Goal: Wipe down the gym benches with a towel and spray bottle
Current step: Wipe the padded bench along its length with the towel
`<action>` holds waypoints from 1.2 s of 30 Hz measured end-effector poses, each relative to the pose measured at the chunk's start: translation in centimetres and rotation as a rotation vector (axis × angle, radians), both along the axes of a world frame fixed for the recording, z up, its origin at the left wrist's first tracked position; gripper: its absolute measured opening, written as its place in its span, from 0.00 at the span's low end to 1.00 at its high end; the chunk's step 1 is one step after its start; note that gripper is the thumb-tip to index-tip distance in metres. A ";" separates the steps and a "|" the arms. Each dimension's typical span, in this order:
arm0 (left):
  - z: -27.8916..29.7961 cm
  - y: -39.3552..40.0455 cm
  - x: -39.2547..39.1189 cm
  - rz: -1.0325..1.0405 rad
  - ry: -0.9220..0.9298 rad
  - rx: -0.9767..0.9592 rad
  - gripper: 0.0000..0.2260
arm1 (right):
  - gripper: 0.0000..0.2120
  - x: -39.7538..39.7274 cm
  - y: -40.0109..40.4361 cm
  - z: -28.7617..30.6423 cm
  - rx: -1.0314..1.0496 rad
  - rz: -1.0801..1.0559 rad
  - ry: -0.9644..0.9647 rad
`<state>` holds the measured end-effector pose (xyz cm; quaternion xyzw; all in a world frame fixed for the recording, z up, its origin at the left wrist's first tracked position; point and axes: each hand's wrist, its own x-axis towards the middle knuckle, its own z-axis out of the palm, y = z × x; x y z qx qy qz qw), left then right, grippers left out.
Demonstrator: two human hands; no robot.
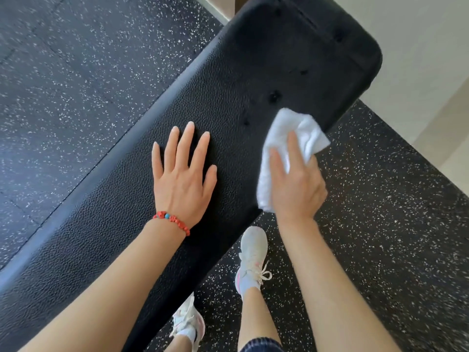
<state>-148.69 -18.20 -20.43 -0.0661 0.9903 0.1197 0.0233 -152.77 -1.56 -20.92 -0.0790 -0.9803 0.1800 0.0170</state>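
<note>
A long black padded gym bench [228, 97] with a pebbled surface runs diagonally from the lower left to the upper right. My left hand [181, 171] lies flat on its top, palm down, fingers spread, with a red bead bracelet at the wrist. My right hand [295, 184] presses a folded white towel [291, 138] against the bench's near right edge, fingers over the cloth. No spray bottle shows in this view.
Black rubber flooring with white speckles [76, 85] surrounds the bench. My two feet in white sneakers [253, 257] stand close to the bench's near side. A pale wall or floor strip [418, 47] lies beyond the bench's far end at the upper right.
</note>
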 end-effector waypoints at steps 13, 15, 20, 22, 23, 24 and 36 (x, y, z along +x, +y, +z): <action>-0.8 1.9 -5.6 -0.011 -0.005 -0.028 0.24 | 0.23 -9.9 4.3 -0.6 0.037 -0.087 0.052; -0.8 1.9 -5.7 -0.010 0.003 -0.033 0.24 | 0.22 -6.7 2.6 -0.2 0.019 0.002 0.019; -1.0 1.8 -5.7 -0.016 0.022 -0.031 0.24 | 0.21 -6.9 2.9 0.8 0.123 0.292 -0.004; -1.1 1.7 -5.6 -0.009 0.034 -0.044 0.24 | 0.22 -10.3 3.8 0.6 0.081 0.275 -0.035; -1.2 1.7 -5.6 -0.007 0.037 -0.044 0.24 | 0.23 -12.1 4.1 0.3 0.062 0.222 -0.009; -1.3 1.7 -5.6 -0.007 0.040 -0.040 0.24 | 0.23 -13.8 4.3 0.1 0.069 0.173 0.017; -0.4 1.6 -6.0 0.003 -0.012 0.014 0.24 | 0.19 -10.6 0.9 0.4 0.168 0.412 0.111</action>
